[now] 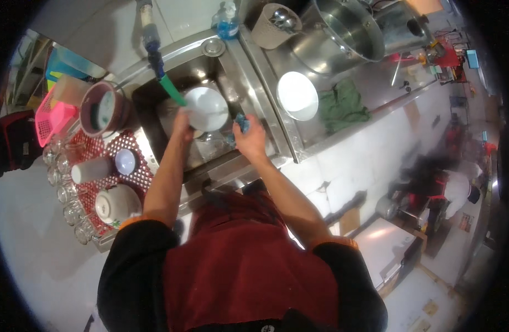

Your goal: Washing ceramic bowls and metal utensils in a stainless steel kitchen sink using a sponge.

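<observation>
Over a steel sink (148, 137), my left hand (183, 126) grips the left edge of a white plate or shallow bowl (208, 110). The end of a green hose (172, 90) on the tap hangs just above that edge. My right hand (251, 139) is closed around a blue scouring pad (242, 123), right of the dish and apart from it. Beneath the dish, something clear and shiny lies in the sink, too blurred to name. Another white bowl (297, 96) rests on the steel counter to the right, beside a green cloth (344, 106).
Left of the sink, a red perforated mat (88, 151) bears glass mugs (73, 213), a patterned bowl (118, 204) and cups. A brown bucket (101, 108) stands above it. Behind are a blue soap bottle (228, 27) and a large steel pot (333, 39). A person (457, 191) is far right.
</observation>
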Motion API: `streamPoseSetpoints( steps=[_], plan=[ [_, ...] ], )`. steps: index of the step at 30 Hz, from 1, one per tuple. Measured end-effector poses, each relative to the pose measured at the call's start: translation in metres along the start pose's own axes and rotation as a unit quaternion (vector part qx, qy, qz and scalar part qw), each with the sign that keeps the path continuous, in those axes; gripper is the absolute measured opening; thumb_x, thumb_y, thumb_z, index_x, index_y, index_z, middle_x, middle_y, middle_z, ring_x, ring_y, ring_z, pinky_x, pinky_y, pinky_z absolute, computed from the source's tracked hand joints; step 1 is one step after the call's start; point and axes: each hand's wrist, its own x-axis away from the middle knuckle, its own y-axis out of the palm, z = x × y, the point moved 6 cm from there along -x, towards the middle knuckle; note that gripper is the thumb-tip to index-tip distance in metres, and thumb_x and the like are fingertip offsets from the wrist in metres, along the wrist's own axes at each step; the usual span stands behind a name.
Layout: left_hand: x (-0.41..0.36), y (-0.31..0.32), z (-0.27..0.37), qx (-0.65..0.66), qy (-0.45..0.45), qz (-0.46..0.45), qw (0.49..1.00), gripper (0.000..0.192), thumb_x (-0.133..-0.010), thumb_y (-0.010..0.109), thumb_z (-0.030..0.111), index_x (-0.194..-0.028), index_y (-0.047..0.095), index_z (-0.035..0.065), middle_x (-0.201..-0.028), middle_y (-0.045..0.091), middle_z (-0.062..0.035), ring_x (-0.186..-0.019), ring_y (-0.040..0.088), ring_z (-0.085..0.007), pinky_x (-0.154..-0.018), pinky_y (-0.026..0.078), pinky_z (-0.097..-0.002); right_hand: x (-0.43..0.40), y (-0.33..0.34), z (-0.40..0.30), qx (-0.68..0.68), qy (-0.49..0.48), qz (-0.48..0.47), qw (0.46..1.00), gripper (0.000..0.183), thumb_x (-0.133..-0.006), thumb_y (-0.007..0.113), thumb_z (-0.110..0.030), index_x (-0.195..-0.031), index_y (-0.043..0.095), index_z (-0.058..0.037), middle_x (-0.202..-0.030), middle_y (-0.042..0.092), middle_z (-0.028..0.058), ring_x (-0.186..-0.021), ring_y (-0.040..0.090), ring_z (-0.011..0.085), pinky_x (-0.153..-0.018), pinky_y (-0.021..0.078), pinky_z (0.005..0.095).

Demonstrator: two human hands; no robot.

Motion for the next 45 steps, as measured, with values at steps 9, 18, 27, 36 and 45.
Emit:
streamPoseSetpoints(
  steps=[9, 18, 27, 36, 45],
  plan=[
    [-0.102, -0.028, -0.040, 0.069, 0.023, 0.063, 0.995, 0.042, -0.095, 0.044, 0.013, -0.135, 0.050, 0.0026, -0.133, 0.057, -0.0180, -0.122, 0.057, -0.0350, -0.102, 0.050, -0.0507, 0.019, 0.001, 0.040, 0.001, 0.015, -0.097, 0.995, 0.036, -0.089, 0.072, -0.020, -0.114, 0.060, 0.0014, -0.089, 0.070, 0.0155, -0.075, 0.069, 0.0264, -0.059, 0.0555, 0.0358],
    [-0.069, -0.033, -0.059, 0.142, -0.018, -0.028, 0.989, 0.053, -0.086, 0.055, 0.015, -0.138, 0.046, 0.0085, -0.131, 0.051, -0.0183, -0.121, 0.054, -0.0424, -0.104, 0.046, -0.0628, 0.023, -0.015, 0.036, -0.045, 0.024, -0.178, 0.983, 0.038, -0.088, 0.074, -0.022, -0.115, 0.062, 0.0004, -0.101, 0.071, 0.0213, -0.094, 0.069, 0.0353, -0.084, 0.0527, 0.0406],
    [-0.041, -0.016, -0.046, 0.155, -0.020, -0.051, 0.986, 0.048, -0.094, 0.051, 0.018, -0.140, 0.048, 0.0046, -0.135, 0.054, -0.0162, -0.124, 0.055, -0.0357, -0.108, 0.045, -0.0525, 0.021, -0.038, 0.029, -0.027, -0.030, -0.195, 0.980, 0.033, -0.096, 0.066, -0.013, -0.123, 0.055, 0.0017, -0.097, 0.074, 0.0096, -0.086, 0.071, 0.0162, -0.069, 0.0572, 0.0297],
    [-0.024, 0.005, 0.012, -0.371, 0.263, 0.111, 0.884, 0.059, -0.083, 0.047, -0.001, -0.140, 0.059, 0.0124, -0.136, 0.059, -0.0104, -0.125, 0.056, -0.0238, -0.104, 0.044, -0.0357, 0.017, -0.039, 0.065, -0.029, 0.014, -0.175, 0.984, 0.045, -0.089, 0.074, -0.031, -0.124, 0.059, -0.0052, -0.105, 0.070, 0.0220, -0.101, 0.068, 0.0385, -0.088, 0.0518, 0.0429],
    [-0.139, 0.014, -0.022, -0.704, 0.194, -0.025, 0.683, 0.043, -0.085, 0.059, 0.014, -0.127, 0.063, 0.0067, -0.120, 0.068, -0.0191, -0.107, 0.067, -0.0329, -0.096, 0.053, -0.0443, 0.030, -0.046, 0.015, 0.099, -0.071, -0.169, 0.978, 0.033, -0.091, 0.073, -0.021, -0.116, 0.061, -0.0035, -0.096, 0.074, 0.0121, -0.091, 0.071, 0.0268, -0.085, 0.0531, 0.0361]
  ],
)
